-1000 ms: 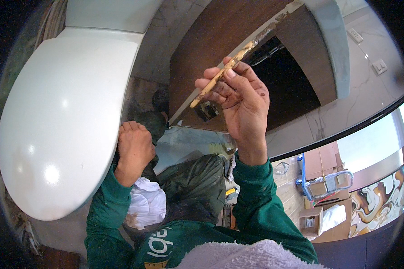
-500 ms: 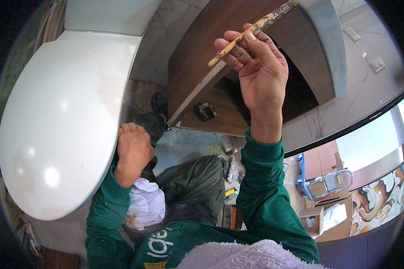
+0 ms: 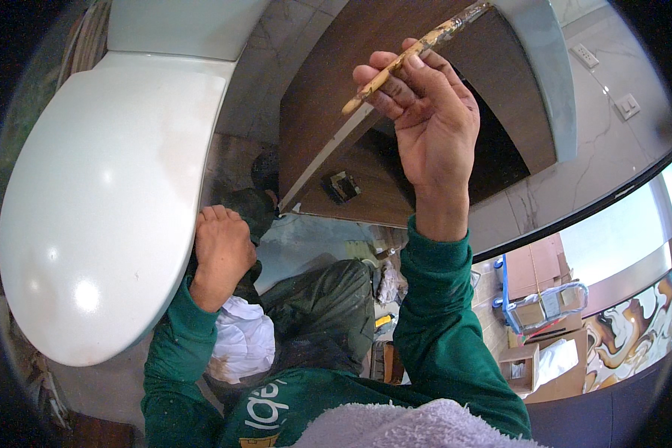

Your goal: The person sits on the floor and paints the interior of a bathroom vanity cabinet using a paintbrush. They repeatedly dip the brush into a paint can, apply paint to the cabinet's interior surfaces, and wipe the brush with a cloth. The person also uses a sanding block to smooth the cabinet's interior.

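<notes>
My right hand [image 3: 437,112] pinches the wooden handle of a slim paintbrush [image 3: 396,69] between thumb and fingers. Dark stains mark the handle, and the brush's tip reaches up to the underside of a pale counter [image 3: 556,82]. Below that counter is a brown wood-grain cabinet [image 3: 317,86] with a dark opening behind my wrist. Beside the white toilet lid [image 3: 104,201], my left hand [image 3: 222,246] is closed with its fingers curled under; anything inside it is hidden. A crumpled white cloth [image 3: 243,340] lies just below its wrist.
A small dark box-like object [image 3: 342,187] sits on the cabinet panel. Wall sockets [image 3: 586,54] and a switch plate [image 3: 628,107] are on the marbled tile at right. Farther off stand a blue trolley [image 3: 541,306] and cardboard boxes [image 3: 523,366]. Rags and tools lie on the floor near my knee.
My right hand and the paintbrush have shifted very slightly left. My left hand stays by the toilet.
</notes>
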{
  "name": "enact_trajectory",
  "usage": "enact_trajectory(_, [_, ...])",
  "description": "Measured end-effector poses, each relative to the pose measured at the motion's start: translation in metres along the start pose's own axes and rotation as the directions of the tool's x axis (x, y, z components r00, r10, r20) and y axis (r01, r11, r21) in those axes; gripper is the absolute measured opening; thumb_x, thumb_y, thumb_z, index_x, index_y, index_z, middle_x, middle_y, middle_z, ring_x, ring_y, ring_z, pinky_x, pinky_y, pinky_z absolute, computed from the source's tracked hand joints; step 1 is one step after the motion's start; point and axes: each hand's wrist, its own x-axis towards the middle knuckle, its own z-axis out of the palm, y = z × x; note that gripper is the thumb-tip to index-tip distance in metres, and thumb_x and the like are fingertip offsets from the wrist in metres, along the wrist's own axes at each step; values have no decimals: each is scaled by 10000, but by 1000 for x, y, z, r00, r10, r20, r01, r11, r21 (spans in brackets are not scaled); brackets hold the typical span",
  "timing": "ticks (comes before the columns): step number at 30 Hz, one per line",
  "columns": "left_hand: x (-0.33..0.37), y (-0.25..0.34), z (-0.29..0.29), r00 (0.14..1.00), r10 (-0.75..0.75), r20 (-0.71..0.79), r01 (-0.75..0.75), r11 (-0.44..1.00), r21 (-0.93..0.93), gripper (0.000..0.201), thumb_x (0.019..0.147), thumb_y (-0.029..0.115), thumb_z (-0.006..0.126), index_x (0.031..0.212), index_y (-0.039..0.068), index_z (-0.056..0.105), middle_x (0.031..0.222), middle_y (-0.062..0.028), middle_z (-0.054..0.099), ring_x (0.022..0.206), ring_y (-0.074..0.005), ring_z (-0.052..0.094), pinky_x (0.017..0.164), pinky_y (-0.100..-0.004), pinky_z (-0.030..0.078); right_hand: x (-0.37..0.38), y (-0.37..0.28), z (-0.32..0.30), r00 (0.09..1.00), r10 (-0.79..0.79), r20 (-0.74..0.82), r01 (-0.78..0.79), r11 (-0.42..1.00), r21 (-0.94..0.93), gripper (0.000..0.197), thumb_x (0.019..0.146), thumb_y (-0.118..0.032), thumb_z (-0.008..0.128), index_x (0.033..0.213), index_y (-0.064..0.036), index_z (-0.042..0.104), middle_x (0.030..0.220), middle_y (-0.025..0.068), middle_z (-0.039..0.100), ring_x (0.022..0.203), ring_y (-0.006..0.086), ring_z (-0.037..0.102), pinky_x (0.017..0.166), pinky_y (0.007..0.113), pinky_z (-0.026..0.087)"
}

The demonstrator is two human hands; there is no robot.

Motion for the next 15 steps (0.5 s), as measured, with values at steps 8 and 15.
enact_trajectory(8, [0, -1, 1, 1000, -2, 5, 2, 1000, -18, 435, 692, 300, 799, 967, -14, 677, 965, -161, 639, 971, -318, 610, 890, -412, 478, 0, -1, 2, 999, 4, -49, -5, 1000, -8, 245, 1017, -107, 531, 1200, 51, 568, 1057, 244, 697, 974, 349, 734, 832, 400, 645])
enact_trajectory(15, [1, 1, 1, 999, -28, 18, 28, 1000, 3, 458, 691, 306, 803, 989, -19, 681, 994, -167, 643, 992, -320, 614, 922, -411, 473, 5, -2, 4, 998, -27, -59, 25, 999, -30, 322, 1010, -119, 554, 1283, 49, 520, 1140, 268, 674, 1016, 364, 722, 802, 385, 635])
